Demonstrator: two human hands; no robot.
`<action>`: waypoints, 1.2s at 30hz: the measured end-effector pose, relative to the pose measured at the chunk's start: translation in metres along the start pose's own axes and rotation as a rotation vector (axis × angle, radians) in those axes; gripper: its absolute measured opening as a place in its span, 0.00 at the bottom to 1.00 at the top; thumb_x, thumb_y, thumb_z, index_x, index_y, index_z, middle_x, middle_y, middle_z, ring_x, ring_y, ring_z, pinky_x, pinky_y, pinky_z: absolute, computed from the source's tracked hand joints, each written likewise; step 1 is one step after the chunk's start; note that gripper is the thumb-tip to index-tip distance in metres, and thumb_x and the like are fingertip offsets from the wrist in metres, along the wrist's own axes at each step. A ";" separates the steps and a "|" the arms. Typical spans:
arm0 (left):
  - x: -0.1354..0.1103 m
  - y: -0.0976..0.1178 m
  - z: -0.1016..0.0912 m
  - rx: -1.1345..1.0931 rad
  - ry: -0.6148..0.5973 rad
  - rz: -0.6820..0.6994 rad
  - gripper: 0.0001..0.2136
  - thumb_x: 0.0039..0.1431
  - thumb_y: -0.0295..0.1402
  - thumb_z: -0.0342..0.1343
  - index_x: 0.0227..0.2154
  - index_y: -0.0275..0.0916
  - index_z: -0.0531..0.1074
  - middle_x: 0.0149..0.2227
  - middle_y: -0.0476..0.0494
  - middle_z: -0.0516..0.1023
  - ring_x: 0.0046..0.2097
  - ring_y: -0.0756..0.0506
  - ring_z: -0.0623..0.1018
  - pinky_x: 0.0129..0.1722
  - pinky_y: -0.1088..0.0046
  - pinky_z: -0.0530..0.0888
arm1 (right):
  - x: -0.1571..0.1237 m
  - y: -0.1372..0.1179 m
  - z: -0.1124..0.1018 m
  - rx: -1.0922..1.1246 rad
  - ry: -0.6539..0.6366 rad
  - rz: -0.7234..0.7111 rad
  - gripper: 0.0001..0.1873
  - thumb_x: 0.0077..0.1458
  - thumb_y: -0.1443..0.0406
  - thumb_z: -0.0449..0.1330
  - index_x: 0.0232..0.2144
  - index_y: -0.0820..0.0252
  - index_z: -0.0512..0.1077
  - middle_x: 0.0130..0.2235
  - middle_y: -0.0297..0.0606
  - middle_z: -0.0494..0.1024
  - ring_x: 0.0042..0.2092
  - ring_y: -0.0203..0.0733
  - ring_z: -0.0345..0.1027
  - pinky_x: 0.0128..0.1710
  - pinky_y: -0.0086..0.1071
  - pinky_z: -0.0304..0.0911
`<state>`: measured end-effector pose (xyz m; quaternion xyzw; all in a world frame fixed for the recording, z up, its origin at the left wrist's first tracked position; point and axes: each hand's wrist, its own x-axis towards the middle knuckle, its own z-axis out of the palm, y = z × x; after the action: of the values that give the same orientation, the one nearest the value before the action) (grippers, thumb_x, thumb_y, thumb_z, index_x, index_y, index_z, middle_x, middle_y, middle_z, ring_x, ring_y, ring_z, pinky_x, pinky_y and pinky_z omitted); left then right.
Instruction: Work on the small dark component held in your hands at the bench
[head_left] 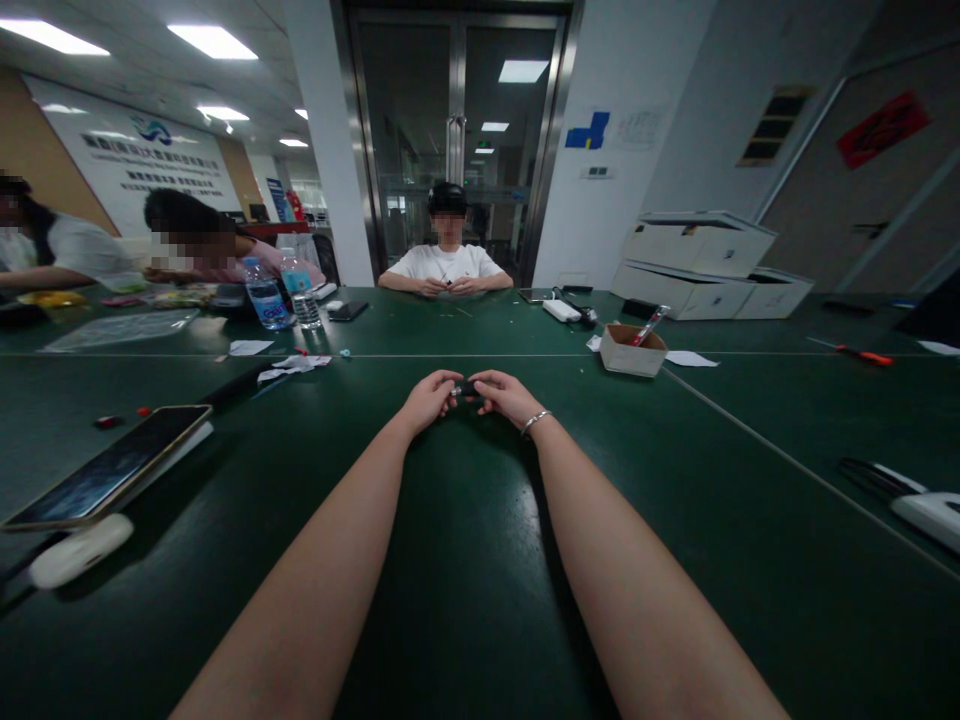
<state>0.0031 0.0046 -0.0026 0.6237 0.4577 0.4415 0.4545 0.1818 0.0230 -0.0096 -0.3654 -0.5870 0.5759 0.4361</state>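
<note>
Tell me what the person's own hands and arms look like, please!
The left hand and right hand are bare, without gloves. No sleeves show on the left arm or right arm. A thin, shiny, silver-coloured bracelet circles the right wrist; the left has none.

No wording can be read for certain. Blurred rows of dark characters stand on the glossy white wall panel (146,160) at far left, beneath a blue wave-shaped logo (152,130). Lettering on the left clear plastic bottle's blue label (268,308) and the tilted red paper (885,128) at far right is likewise illegible.
</note>
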 end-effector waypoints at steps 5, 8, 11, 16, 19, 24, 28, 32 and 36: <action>0.000 0.002 0.001 -0.007 -0.001 -0.025 0.12 0.56 0.33 0.50 0.40 0.35 0.71 0.21 0.52 0.67 0.21 0.55 0.65 0.20 0.80 0.64 | 0.000 0.001 0.000 -0.004 0.002 -0.001 0.08 0.52 0.68 0.61 0.37 0.62 0.70 0.25 0.34 0.77 0.18 0.26 0.62 0.23 0.24 0.69; 0.000 0.002 0.001 0.003 0.000 -0.025 0.11 0.55 0.32 0.51 0.40 0.35 0.71 0.22 0.51 0.68 0.22 0.55 0.66 0.21 0.81 0.64 | 0.000 0.000 0.000 -0.007 0.001 -0.003 0.09 0.52 0.68 0.61 0.37 0.63 0.70 0.26 0.34 0.77 0.18 0.26 0.61 0.23 0.24 0.69; 0.000 0.002 0.000 -0.007 -0.007 -0.021 0.12 0.57 0.36 0.49 0.40 0.34 0.71 0.22 0.51 0.68 0.21 0.55 0.65 0.20 0.80 0.64 | -0.001 -0.002 0.001 0.000 0.004 -0.001 0.08 0.52 0.68 0.61 0.37 0.63 0.70 0.26 0.34 0.77 0.18 0.25 0.61 0.23 0.24 0.69; -0.002 0.004 0.001 0.022 0.014 -0.003 0.12 0.55 0.33 0.52 0.42 0.35 0.70 0.26 0.48 0.72 0.24 0.54 0.68 0.22 0.80 0.66 | -0.002 -0.003 0.001 0.014 0.016 -0.006 0.08 0.51 0.69 0.62 0.36 0.62 0.70 0.27 0.33 0.76 0.18 0.25 0.60 0.23 0.25 0.69; -0.002 0.004 0.002 0.020 0.012 -0.028 0.14 0.58 0.34 0.49 0.44 0.33 0.68 0.25 0.47 0.72 0.22 0.54 0.67 0.22 0.79 0.65 | -0.002 -0.003 0.001 0.011 0.012 0.003 0.09 0.51 0.69 0.62 0.37 0.62 0.70 0.26 0.33 0.75 0.18 0.25 0.61 0.23 0.25 0.70; -0.001 0.003 0.003 0.028 0.023 -0.025 0.13 0.54 0.29 0.52 0.44 0.35 0.69 0.26 0.49 0.71 0.24 0.54 0.68 0.22 0.80 0.65 | -0.001 -0.002 0.002 0.005 0.019 -0.005 0.10 0.50 0.69 0.63 0.36 0.63 0.70 0.24 0.31 0.74 0.18 0.25 0.60 0.23 0.25 0.70; 0.000 0.003 0.002 0.028 0.022 -0.037 0.12 0.57 0.33 0.48 0.42 0.36 0.70 0.21 0.52 0.66 0.21 0.54 0.65 0.20 0.80 0.63 | 0.000 -0.002 0.002 -0.004 0.022 0.007 0.09 0.50 0.69 0.62 0.37 0.63 0.69 0.25 0.32 0.75 0.18 0.25 0.60 0.23 0.25 0.69; -0.001 0.004 0.001 -0.001 0.036 -0.049 0.11 0.55 0.31 0.50 0.40 0.36 0.71 0.23 0.51 0.67 0.22 0.54 0.65 0.20 0.80 0.63 | -0.001 -0.002 0.001 -0.007 0.012 0.005 0.09 0.51 0.69 0.61 0.37 0.62 0.69 0.25 0.32 0.76 0.18 0.25 0.61 0.23 0.25 0.70; -0.001 0.005 0.001 0.004 0.051 -0.011 0.11 0.54 0.33 0.52 0.39 0.37 0.72 0.26 0.49 0.69 0.23 0.54 0.66 0.20 0.80 0.64 | 0.000 -0.001 0.001 -0.013 0.012 -0.005 0.09 0.51 0.69 0.62 0.37 0.62 0.70 0.25 0.32 0.75 0.18 0.25 0.60 0.23 0.25 0.70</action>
<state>0.0048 0.0022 0.0015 0.6107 0.4735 0.4536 0.4439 0.1807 0.0222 -0.0081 -0.3702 -0.5891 0.5689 0.4385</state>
